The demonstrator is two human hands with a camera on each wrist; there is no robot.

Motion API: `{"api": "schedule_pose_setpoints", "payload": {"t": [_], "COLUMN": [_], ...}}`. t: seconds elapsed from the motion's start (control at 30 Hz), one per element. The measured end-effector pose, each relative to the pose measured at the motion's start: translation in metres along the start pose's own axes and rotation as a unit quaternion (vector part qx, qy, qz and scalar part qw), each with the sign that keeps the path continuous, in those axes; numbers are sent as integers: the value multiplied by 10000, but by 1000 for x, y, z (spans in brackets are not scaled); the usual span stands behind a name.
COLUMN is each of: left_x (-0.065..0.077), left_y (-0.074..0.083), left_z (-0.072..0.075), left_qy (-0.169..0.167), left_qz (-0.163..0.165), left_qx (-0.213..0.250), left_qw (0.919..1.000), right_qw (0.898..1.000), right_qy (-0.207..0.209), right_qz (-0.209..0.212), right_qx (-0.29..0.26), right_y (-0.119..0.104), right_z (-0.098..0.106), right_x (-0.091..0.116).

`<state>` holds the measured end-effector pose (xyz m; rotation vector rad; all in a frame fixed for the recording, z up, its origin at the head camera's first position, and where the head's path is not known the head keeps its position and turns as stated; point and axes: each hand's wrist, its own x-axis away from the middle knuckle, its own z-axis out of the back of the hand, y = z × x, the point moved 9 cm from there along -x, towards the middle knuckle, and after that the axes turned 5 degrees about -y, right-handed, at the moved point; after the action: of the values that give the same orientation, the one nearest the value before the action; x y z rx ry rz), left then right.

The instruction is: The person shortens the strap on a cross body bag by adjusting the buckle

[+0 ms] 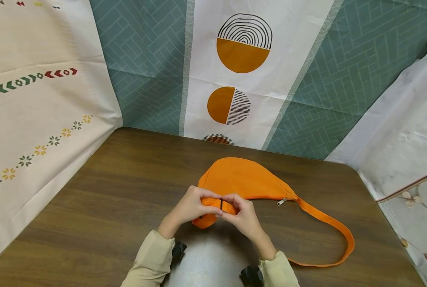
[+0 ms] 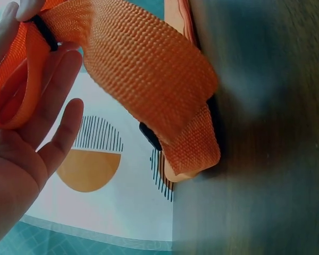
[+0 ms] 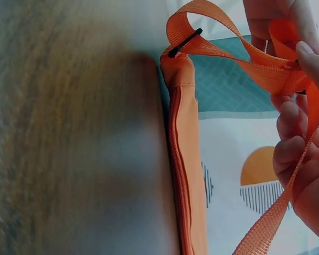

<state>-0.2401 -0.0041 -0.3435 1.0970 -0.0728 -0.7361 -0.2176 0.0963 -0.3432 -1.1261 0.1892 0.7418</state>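
Observation:
An orange sling bag [image 1: 242,177] lies on the table, its zip pull [image 1: 281,202] at the right end. Both hands hold its orange webbing strap [image 1: 210,202] in front of the bag, near a black slider [image 1: 221,204]. My left hand [image 1: 191,207] pinches the strap left of the slider, and my right hand [image 1: 244,217] pinches it on the right. The left wrist view shows the strap looped beside the left fingers, with the black slider [image 2: 44,33] across it. Seen from the right wrist, a second black slider [image 3: 185,42] sits by the bag's end.
The strap's long run [image 1: 342,231] curves over the right side of the brown wooden table [image 1: 91,223]. Behind the table hangs a patterned cloth [image 1: 148,71], with a pale embroidered cloth [image 1: 37,119] at the left and a white cloth [image 1: 410,131] at the right.

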Motion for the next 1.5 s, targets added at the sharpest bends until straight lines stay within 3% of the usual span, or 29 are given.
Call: {"api": "schedule_pose_setpoints", "payload": {"t": [0.1, 0.2, 0.37, 0.6, 0.87, 1.17, 1.5], "left_x": [1, 2, 2, 2, 7, 13, 16], "left_y": [12, 13, 10, -28, -39, -46, -52], "left_z": [2, 2, 3, -2, 1, 8, 12], "left_qy": [-51, -56, -19, 80, -27, -49, -128], "left_qz": [46, 82, 121, 212, 263, 318, 358], "left_qx": [26, 31, -48, -39, -235, 26, -164], "left_qw": [10000, 9999, 9999, 9997, 9994, 9995, 9991], "right_qw": [10000, 9999, 9993, 9974, 9974, 9855, 9791], "right_qy": [53, 79, 62, -31, -16, 200, 331], "right_qz": [73, 47, -374, -714, -706, -1012, -1074], "right_qx": [27, 52, -18, -92, -156, -1350, -1697], "right_y": [0, 0, 6, 12, 15, 55, 61], "right_z": [1, 1, 2, 1, 1, 2, 4], "right_x": [0, 0, 1, 1, 2, 12, 14]}}
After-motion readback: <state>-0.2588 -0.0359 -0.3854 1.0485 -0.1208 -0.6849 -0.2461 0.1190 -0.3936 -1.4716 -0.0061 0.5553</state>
